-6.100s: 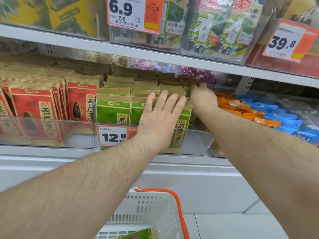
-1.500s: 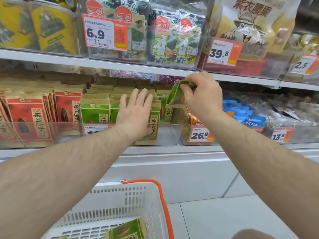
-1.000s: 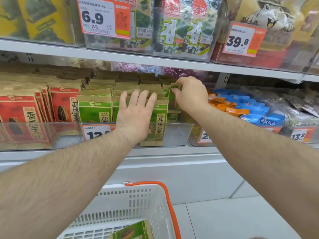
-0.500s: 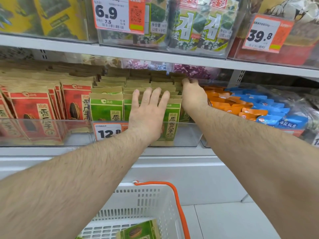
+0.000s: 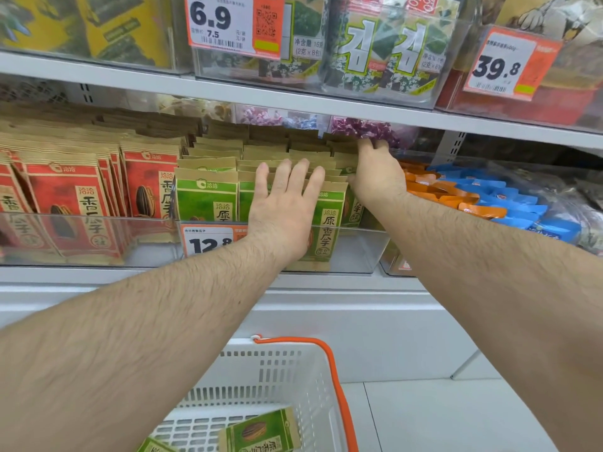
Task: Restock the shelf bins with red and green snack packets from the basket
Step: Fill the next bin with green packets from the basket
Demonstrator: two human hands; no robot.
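The green snack packets [image 5: 205, 197] and red snack packets [image 5: 62, 203] look like matt kraft paper, tan at the top edges with printed colour panels; the shelf bins [image 5: 355, 252] that hold them are clear, smooth, glossy plastic; the basket [image 5: 280, 380] is white perforated plastic with a smooth orange rim. The shelf edge [image 5: 326, 106] above appears to be painted metal, pale and smooth; the orange and blue packets [image 5: 483, 200] to the right have a shiny film finish, and the seaweed packs [image 5: 381, 47] on the upper shelf sit in glossy film behind clear plastic.
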